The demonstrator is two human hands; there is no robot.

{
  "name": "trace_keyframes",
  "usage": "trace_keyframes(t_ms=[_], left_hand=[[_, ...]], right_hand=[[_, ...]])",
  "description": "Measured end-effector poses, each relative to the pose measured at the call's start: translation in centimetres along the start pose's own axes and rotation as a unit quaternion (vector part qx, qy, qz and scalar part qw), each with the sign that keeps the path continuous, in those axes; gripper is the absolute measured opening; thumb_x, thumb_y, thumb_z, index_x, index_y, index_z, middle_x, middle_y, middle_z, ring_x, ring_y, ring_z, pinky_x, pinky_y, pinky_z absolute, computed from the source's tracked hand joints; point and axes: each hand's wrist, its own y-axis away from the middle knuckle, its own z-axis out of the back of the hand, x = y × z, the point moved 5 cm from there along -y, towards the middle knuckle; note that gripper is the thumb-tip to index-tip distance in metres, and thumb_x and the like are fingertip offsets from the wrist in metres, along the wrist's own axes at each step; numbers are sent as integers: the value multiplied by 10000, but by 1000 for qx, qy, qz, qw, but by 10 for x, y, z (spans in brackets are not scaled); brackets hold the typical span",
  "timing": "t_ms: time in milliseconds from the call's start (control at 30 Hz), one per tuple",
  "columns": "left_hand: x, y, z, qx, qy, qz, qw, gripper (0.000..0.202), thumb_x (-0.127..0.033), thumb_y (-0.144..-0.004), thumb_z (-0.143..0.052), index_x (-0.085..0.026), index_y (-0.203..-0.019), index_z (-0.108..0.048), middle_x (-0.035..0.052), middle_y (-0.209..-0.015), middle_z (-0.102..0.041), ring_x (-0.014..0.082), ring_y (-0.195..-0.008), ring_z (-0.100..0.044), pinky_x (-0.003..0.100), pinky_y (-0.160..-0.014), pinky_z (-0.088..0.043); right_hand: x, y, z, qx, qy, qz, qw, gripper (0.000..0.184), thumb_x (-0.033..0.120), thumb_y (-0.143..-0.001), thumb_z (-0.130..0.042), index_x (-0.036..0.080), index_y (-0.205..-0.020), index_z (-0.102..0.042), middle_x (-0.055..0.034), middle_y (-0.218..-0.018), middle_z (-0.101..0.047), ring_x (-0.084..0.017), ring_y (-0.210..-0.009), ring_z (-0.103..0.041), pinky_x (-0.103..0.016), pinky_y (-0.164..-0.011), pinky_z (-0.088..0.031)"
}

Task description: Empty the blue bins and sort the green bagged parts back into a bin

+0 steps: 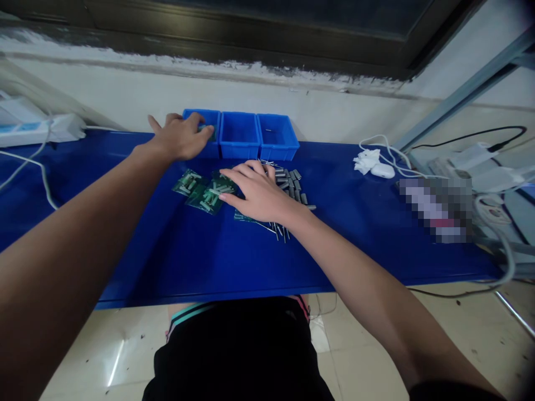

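My left hand reaches over the rim of the left blue bin, fingers apart; a bit of green shows just beside its thumb. Over the pile in the middle of the table, my right hand lies palm down with its fingers spread. Under and beside that hand are small green plastic packets with short pale pieces on them or in them. To its right lie several short grey cylinders. Thin metal rods stick out below the wrist. The hand hides part of the pile.
Two more blue bins, a middle one and a right one, stand against the wall. White cables, crumpled tissue and a small white case lie at right. A power strip is at far left.
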Motion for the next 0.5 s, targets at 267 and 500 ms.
trace_keyframes(t_ms=[267,500], left_hand=[[-10,6,-2,8,-22,-28,999,693,-673,-1082,-256,-191,-1469,-570,132,-1603,-522,453,-1530,-261,919,-1080,70],[-9,6,-4,20,-51,-24,998,779,-664,-1076,-167,-116,-1446,-580,206,-1601,-501,490,-1549,-234,928,-1088,51]], right_hand=[[0,1,1,4,-14,-18,1000,550,645,-1070,-359,358,-1449,-634,-78,-1699,-421,-464,-1599,-175,-764,-1193,-173],[-5,-1,-4,7,-27,-24,999,632,699,-1049,-349,311,-1457,-635,-74,-1672,-478,-463,-1598,-199,-765,-1225,-116]])
